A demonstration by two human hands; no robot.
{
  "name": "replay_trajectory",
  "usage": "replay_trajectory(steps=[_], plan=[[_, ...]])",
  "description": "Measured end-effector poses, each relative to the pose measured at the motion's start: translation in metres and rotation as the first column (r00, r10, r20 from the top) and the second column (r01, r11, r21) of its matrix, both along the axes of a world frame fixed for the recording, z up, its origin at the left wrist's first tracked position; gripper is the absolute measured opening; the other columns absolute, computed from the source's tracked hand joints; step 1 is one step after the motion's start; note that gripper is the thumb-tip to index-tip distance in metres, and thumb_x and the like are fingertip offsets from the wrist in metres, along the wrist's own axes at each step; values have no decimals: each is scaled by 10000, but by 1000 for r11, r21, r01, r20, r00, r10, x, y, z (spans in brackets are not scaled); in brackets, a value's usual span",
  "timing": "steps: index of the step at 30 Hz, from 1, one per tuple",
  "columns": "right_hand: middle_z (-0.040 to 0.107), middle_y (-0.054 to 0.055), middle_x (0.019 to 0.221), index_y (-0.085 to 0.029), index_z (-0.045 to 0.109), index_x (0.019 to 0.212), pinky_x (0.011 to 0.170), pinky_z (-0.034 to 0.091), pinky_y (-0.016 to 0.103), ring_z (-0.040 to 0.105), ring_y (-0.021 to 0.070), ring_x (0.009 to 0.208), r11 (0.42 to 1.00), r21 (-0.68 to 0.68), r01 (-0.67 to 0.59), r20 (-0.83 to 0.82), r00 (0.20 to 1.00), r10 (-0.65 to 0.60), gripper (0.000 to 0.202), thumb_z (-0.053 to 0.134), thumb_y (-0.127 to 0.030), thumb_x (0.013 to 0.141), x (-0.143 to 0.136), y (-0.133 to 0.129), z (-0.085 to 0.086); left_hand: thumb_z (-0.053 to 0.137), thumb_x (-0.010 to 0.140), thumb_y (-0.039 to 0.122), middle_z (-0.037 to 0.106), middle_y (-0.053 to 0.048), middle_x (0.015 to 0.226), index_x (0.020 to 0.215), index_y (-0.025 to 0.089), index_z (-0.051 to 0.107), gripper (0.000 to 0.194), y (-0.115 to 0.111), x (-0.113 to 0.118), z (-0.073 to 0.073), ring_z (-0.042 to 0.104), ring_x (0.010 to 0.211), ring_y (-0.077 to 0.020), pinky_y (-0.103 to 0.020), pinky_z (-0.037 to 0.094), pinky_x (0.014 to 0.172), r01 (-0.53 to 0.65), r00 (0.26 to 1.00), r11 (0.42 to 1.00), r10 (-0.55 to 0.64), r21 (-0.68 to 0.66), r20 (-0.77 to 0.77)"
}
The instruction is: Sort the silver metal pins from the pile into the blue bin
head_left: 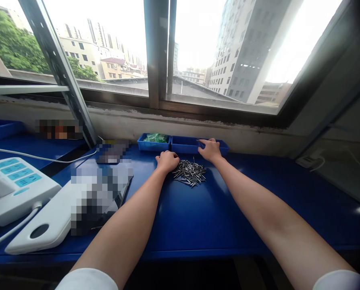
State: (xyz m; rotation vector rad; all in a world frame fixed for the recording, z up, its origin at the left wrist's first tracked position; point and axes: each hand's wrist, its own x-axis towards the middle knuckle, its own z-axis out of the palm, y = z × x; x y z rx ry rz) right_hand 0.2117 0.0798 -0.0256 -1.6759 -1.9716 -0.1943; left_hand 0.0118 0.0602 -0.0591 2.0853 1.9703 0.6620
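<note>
A loose pile of small metal pins (pixel 190 173) lies on the blue table (pixel 198 225). At the pile's upper left edge rests my left hand (pixel 167 161), fingers curled and touching the pins; whether it grips one is hidden. My right hand (pixel 210 150) is over the front edge of a long blue bin (pixel 184 145), its thumb and index finger pinched on a small thin piece that looks like a pin (pixel 198 140). To the left of that bin stands a smaller blue bin (pixel 142 146) with green and clear plastic packets (pixel 156 138).
A white power strip (pixel 19 177) with cables and a white device (pixel 43 217) occupy the left side. A dark flat object (pixel 115 153) lies near the wall. A metal shelf post (pixel 73 96) rises at the left, before the window.
</note>
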Motion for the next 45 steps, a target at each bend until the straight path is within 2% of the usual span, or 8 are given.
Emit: replay_trajectory(steps=[6,11,18,23,30,36,40,45], plan=[[689,93,984,-212,627,1165,937,338,428,497,252,1092,998,14,64,12,998,-64,402,509,-297,790,30,7,-10,471,723,299,644,-62,1086,843,288,731,286,2,-1,-2,500,1066,-324,-477,370,883,-3,1000,1000,3,11,4],[693,60,1045,-179,670,1080,960,397,335,588,203,1045,998,53,45,-269,963,-29,348,560,-263,760,48,13,-25,458,729,301,637,-67,1078,840,287,730,295,1,-2,-3,499,1065,-324,-475,367,882,-2,1000,1000,2,26,3],[722,71,920,-146,703,952,843,485,270,667,179,886,989,115,93,-589,808,-7,270,565,-276,759,55,22,-26,457,732,288,625,-67,1089,835,291,725,287,-1,-1,-1,500,1066,-311,-476,371,875,-7,1000,1000,7,23,-12],[721,74,892,-155,705,895,832,480,293,660,189,861,981,137,136,-516,855,-46,218,551,-224,756,57,30,-15,462,739,296,622,-65,1103,847,288,724,284,-2,0,0,494,1074,-311,-466,369,883,-18,1000,1000,18,17,-11],[708,75,918,-178,685,948,843,458,312,633,203,903,994,83,64,-339,940,-32,255,479,-220,804,38,35,-4,460,745,299,625,-64,1091,841,287,724,281,-1,0,-2,494,1067,-312,-472,362,896,-15,1000,1000,15,18,-4],[669,167,913,-145,697,963,871,410,412,557,291,1005,969,20,246,-120,963,-242,290,471,-277,839,37,37,-2,451,757,311,621,-78,1071,842,281,722,286,0,0,-4,491,1055,-315,-478,369,875,-6,1000,999,6,34,-3],[689,130,908,-176,717,937,925,368,462,491,318,1091,981,32,191,-124,975,-186,309,467,-329,841,38,29,-3,452,754,315,619,-76,1082,845,273,724,290,0,0,-3,485,1062,-319,-471,364,885,-6,1000,1000,6,26,8],[709,53,929,-187,717,907,856,440,292,607,201,912,995,101,-5,-251,967,31,279,479,-299,814,14,6,-13,497,724,340,623,-64,1084,829,303,729,258,1,0,-2,484,1055,-318,-477,356,883,11,1000,1000,-11,16,12]])
